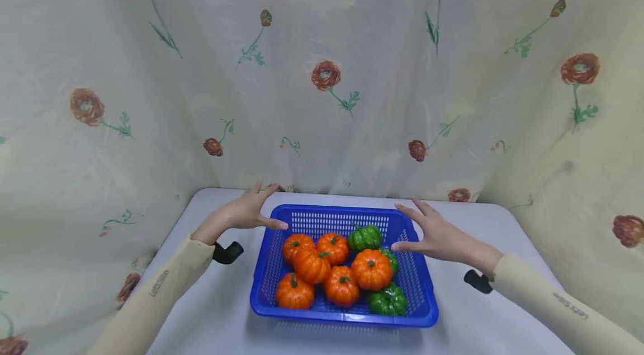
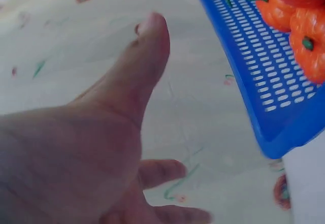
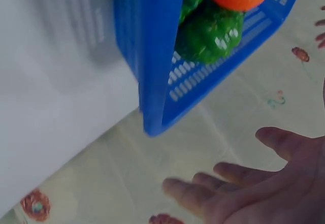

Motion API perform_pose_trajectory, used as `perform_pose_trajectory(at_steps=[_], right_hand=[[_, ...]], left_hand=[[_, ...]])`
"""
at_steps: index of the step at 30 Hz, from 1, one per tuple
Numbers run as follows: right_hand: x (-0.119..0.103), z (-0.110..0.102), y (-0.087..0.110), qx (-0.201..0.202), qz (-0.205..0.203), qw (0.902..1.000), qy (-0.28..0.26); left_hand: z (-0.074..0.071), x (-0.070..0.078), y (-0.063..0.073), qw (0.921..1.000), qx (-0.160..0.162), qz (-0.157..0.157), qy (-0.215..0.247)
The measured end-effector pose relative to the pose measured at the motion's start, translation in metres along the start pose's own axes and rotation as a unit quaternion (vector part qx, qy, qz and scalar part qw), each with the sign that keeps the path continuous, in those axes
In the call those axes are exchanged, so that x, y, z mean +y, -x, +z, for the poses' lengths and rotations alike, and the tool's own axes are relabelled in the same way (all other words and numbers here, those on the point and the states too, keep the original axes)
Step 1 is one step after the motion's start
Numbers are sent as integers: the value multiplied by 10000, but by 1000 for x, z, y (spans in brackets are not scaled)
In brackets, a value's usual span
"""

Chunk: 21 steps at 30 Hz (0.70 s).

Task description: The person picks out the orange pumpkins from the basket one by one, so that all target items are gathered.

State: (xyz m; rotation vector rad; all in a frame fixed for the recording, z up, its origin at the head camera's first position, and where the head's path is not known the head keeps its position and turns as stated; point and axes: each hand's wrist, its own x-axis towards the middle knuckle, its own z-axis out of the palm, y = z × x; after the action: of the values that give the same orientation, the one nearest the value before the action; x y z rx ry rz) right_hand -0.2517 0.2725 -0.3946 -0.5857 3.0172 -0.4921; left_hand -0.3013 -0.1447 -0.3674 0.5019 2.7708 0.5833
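A blue plastic basket [image 1: 344,318] with slotted walls holds several orange pumpkins [image 1: 371,269] and a few green ones [image 1: 387,299], all small and ribbed with green stems. My left hand [image 1: 246,212] hovers at the basket's far left corner, thumb apart from the fingers and nothing in it. Opposite it, near the far right corner, my right hand [image 1: 436,235] is held with spread fingers, also holding nothing. In the left wrist view, a gap lies between the left thumb [image 2: 150,46] and the basket. The right wrist view shows the right hand [image 3: 264,183] apart from the basket too.
The basket stands on a white table [image 1: 216,299] with rounded far corners. A pale curtain [image 1: 382,92] printed with red flowers hangs behind the table and along both sides. Each wrist carries a black camera mount, the left one [image 1: 228,252] and the right one [image 1: 478,281].
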Motion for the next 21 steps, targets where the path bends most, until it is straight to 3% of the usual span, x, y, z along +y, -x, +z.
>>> perform_pose_trajectory(at_steps=[4, 7, 11, 18, 21], right_hand=[[-9, 12, 3, -128, -424, 9981, -436], [-16, 22, 7, -256, -565, 9951, -767], [-23, 33, 11, -497, -587, 9886, -1296], [-25, 44, 11, -837, -525, 9730, -2085], [-23, 48, 7, -932, -437, 9683, -2274]], left_hand=[[8, -17, 1, 9963, -74, -323, 796], [20, -29, 2, 9849, -236, -681, 1577], [37, -44, 5, 9602, -444, -865, 2618], [61, -68, -6, 9241, -609, -562, 3731], [67, -80, -16, 8987, -845, -402, 4285]])
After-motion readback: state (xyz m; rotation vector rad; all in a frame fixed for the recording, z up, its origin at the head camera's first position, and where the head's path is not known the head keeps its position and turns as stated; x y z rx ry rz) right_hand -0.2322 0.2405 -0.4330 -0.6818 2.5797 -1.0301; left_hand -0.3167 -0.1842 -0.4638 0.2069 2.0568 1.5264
